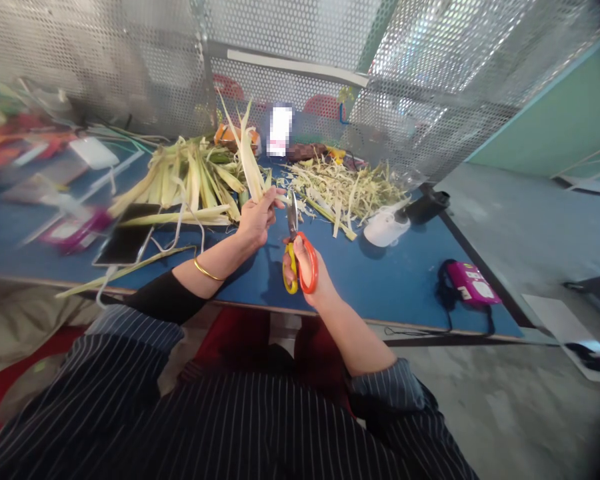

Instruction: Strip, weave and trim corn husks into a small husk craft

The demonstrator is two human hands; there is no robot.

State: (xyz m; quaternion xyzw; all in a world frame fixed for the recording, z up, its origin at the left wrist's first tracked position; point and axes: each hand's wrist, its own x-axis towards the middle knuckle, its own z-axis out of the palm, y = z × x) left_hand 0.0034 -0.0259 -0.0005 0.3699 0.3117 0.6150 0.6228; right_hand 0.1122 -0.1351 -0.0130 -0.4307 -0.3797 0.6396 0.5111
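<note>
The left hand (pixel 259 220) pinched 1 pale, pointed fibrous husk (pixel 251 167) over the blue table (pixel 380 283); the right hand (pixel 307 265) gripped red-and-yellow-handled steel scissors (pixel 293 217). Shredded straw-coloured strips (pixel 353 190) lay rightward; long yellow-green leaves (pixel 195 177), apparently uncut, leftward.

Scissors (pixel 293 230) with one orange-red and one yellow handle; pale yellow-green husks (pixel 195 177); blue counter (pixel 380 280); black shirt (pixel 260 427) with white pinstripes; gold bangle (pixel 207 272)

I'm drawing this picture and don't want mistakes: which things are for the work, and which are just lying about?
Seem part of the work:
scissors, in the right hand
long leaf, in the left hand
leaf pile
thin strips

Probably just lying about:
black phone
purple box
white thing, maybe a cup
</note>
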